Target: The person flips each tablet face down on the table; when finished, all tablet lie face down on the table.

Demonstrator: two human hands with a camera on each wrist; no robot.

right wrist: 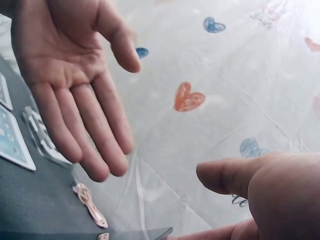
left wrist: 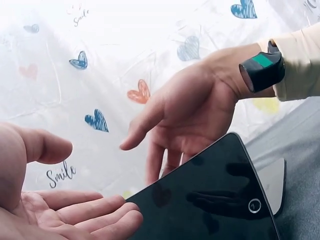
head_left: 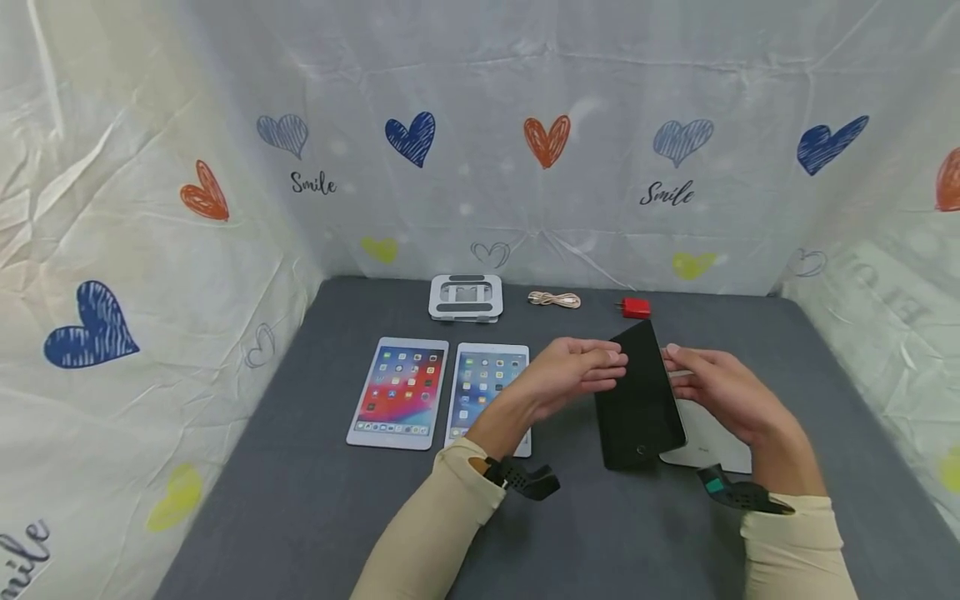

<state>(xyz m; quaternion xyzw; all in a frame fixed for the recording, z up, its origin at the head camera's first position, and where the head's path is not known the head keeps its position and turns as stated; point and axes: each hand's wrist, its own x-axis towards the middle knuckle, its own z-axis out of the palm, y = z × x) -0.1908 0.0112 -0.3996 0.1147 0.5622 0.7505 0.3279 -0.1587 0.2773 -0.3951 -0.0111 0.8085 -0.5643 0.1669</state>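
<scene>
Dark grey spreads over the tabletop (head_left: 262, 500), where, from the left, we first meet a white-framed tablet (head_left: 399, 392) with a red-and-blue screen lit up. At its one o'clock lies a pale stand (head_left: 466, 307); at its three o'clock, a second white tablet (head_left: 480, 375), also lit, its lower part crossed by the left arm. At the stand's three o'clock we find a beige cable (head_left: 554, 300), bundled.

Towards the cable's six o'clock is the left hand (head_left: 568, 371) — palm facing the right hand, fingers straight, their tips over the front of a black tablet (head_left: 641, 408). We cannot tell whether they touch it. That black tablet stands tilted between the two hands, screen dark, round button near its six o'clock end. At its twelve o'clock sits a red plug (head_left: 637, 308); at its four o'clock, a silver slab (head_left: 712, 437) lies partly hidden behind it. At its three o'clock we see the right hand (head_left: 723, 392) — thumb clear, fingers reaching behind the tablet's edge. The hands are apart, and neither is clamped on anything.
</scene>
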